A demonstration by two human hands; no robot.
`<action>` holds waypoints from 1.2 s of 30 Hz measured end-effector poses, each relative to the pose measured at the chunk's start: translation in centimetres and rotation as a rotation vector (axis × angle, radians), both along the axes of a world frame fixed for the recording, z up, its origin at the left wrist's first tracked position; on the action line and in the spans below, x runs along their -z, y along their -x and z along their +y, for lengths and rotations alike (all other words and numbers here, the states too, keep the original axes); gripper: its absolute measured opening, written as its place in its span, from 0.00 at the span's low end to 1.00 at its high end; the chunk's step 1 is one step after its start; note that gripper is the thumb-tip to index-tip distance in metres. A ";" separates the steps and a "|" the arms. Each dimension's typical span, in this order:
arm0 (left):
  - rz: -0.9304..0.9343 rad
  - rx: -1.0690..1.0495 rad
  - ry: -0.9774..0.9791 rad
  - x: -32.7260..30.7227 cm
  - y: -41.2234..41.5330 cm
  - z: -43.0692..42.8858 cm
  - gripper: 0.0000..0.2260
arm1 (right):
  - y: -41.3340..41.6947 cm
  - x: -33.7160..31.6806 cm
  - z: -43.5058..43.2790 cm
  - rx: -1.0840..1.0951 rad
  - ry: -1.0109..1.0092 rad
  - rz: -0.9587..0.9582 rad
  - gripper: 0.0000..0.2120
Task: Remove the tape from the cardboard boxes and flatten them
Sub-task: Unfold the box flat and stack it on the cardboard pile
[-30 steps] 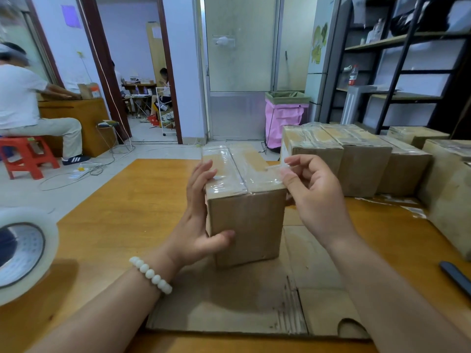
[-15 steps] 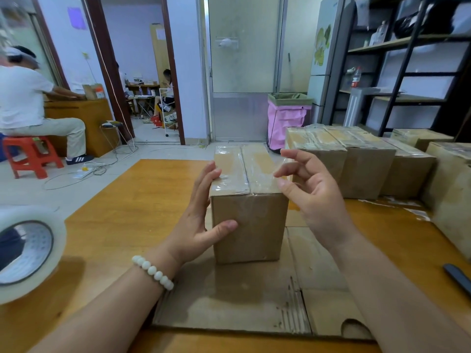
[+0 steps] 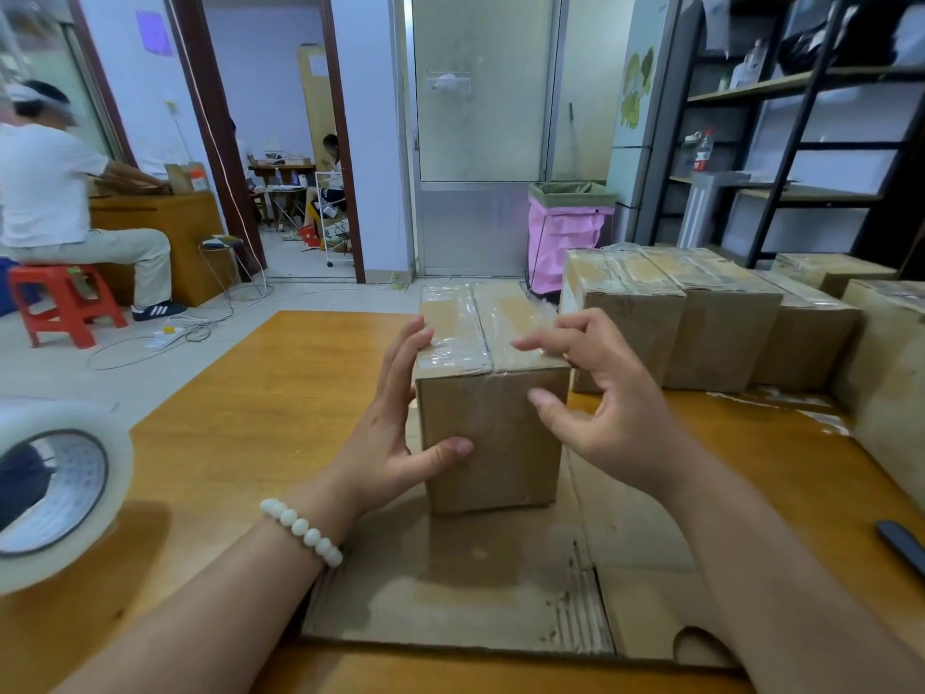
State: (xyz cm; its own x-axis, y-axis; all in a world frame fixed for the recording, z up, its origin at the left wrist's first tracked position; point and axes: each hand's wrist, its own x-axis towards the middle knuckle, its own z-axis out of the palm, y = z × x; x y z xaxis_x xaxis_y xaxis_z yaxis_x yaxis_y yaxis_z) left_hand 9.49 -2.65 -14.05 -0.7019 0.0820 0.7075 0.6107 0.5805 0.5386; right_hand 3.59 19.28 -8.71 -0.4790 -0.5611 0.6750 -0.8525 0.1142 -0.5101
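Cardboard box point(image 3: 500, 468) taped shut, left hand point(image 3: 388, 443) pressing its side

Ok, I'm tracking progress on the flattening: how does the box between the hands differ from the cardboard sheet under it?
The box stands assembled, while the sheet lies flat on the table. The box has clear tape across its top, and the sheet shows torn, bare corrugation near its front edge. The left hand touches the box, not the sheet. Both are brown cardboard.
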 end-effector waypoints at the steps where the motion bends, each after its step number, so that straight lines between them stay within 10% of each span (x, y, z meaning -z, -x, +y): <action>1: 0.000 -0.002 0.001 0.0 0.0 0.0 0.36 | 0.2 0.1 0.0 0.010 0.001 0.011 0.17; 16: -0.121 0.064 -0.084 -0.2 -0.6 -0.1 0.37 | -0.8 -0.5 -0.3 0.049 0.198 -0.224 0.20; 29: -0.126 0.069 -0.062 -0.1 -0.5 0.2 0.37 | 0.2 0.1 0.3 -0.014 -0.238 0.156 0.25; 36: -0.129 0.051 -0.031 0.1 -0.2 0.1 0.39 | 0.8 0.8 -0.3 0.004 -0.125 0.184 0.21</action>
